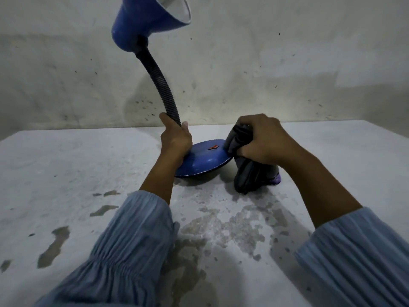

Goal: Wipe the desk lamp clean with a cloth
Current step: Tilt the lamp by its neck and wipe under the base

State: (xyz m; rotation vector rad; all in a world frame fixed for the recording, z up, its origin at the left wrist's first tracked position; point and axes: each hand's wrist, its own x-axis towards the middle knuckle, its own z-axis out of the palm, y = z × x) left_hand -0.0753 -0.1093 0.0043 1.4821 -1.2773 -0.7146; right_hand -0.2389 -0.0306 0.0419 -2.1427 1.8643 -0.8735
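Lamp (159, 85) tilts left, base lifted; my left hand (176, 138) grips its neck, right hand (263, 140) bunches the cloth (247, 171) against its right edge.

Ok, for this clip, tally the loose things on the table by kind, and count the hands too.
Desk lamp: 1, blue, base tilted, gripped low on its neck by the left hand
Cloth: 1, dark, bunched in the right hand against the base's edge
Hands: 2
Total: 2 things, 2 hands
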